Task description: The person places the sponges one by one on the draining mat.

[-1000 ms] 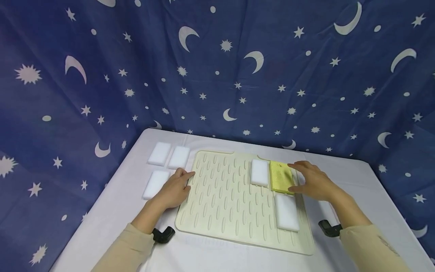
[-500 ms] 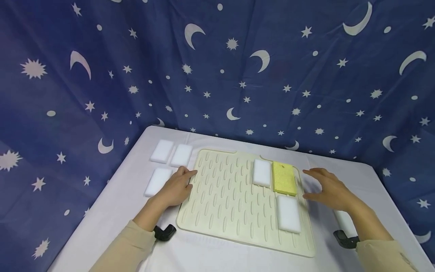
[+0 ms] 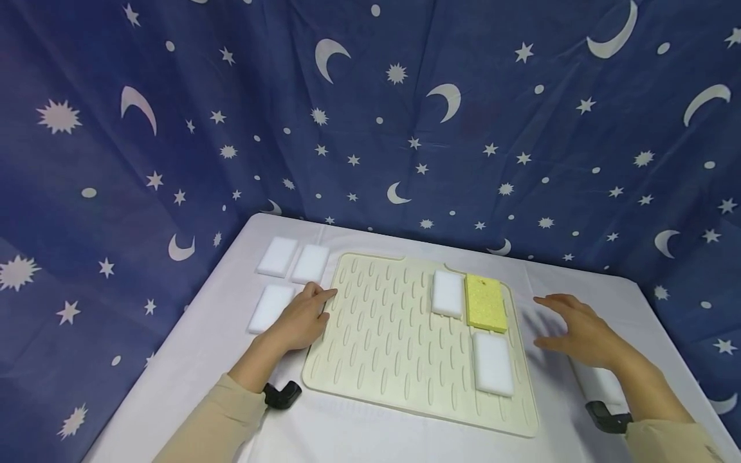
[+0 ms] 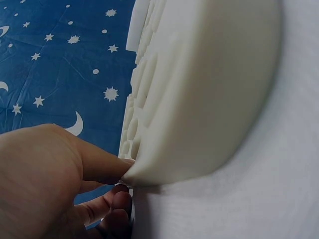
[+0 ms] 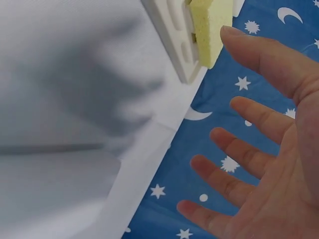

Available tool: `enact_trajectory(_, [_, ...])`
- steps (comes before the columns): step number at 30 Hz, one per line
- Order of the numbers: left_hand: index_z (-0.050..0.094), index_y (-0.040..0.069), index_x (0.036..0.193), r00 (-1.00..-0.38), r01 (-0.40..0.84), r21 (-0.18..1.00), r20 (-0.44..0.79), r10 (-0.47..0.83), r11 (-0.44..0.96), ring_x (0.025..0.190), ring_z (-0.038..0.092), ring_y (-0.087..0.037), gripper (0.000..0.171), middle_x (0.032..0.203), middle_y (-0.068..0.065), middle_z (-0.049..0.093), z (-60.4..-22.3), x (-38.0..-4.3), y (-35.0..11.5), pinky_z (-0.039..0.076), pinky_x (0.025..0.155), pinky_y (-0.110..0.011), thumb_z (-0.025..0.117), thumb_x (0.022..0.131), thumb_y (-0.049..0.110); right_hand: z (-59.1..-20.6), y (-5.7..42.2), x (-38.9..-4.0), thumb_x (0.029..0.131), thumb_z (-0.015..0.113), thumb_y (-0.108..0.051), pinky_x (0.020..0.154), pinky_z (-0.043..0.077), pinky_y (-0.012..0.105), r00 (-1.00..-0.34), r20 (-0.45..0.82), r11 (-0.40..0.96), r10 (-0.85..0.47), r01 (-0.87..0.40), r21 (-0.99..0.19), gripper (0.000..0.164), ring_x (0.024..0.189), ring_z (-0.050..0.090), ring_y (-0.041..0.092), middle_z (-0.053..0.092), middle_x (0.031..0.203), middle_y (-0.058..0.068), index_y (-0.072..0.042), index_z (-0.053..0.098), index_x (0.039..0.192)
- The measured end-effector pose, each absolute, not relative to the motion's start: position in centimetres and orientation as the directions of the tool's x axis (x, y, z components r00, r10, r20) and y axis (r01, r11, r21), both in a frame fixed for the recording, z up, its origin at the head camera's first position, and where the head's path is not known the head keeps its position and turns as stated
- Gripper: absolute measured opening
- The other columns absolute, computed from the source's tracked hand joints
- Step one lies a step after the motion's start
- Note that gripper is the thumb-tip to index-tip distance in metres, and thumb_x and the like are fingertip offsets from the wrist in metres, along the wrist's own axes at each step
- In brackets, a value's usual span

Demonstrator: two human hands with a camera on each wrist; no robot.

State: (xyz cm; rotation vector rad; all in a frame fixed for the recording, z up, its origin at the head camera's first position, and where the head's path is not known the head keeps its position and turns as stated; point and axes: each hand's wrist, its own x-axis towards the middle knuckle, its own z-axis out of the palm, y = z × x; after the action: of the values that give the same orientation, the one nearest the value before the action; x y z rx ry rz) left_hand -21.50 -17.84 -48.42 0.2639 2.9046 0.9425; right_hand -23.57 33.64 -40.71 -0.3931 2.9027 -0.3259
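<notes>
In the head view, my left hand rests at the left edge of a cream ridged mat, index finger and thumb touching that edge. The left wrist view shows a digit against the mat's edge, with other fingers curled below it. A yellow sponge lies on the mat's right part, between a white sponge block on its left and another white block toward the front. Over the table, right of the mat, my right hand holds nothing, its fingers spread.
Three white blocks lie on the table left of the mat, one partly behind my left hand. Under my right forearm is a white object, partly hidden. A blue curtain with moons and stars hangs behind the white table.
My right hand has left the yellow sponge and moved right, off the mat. The sponge stays on the mat. My left hand keeps its place at the mat's edge.
</notes>
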Motion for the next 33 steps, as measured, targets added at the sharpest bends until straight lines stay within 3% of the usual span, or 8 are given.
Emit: enact_trajectory(33, [0.051, 0.003, 0.152, -0.981, 0.148, 0.58, -0.019, 0.194, 0.801, 0.106, 0.055, -0.025, 0.053, 0.13, -0.015, 0.051, -48.1, -21.5, -17.9, 0.048, 0.097, -0.045, 0.06, 0.101, 0.01, -42.7, 39.6, -21.8, 0.076, 0.088, -0.043, 0.095, 0.032, 0.085, -0.951, -0.233, 0.948, -0.206, -0.135, -0.288, 0.1, 0.13, 0.031, 0.065, 0.028, 0.154, 0.038, -0.001, 0.041, 0.154])
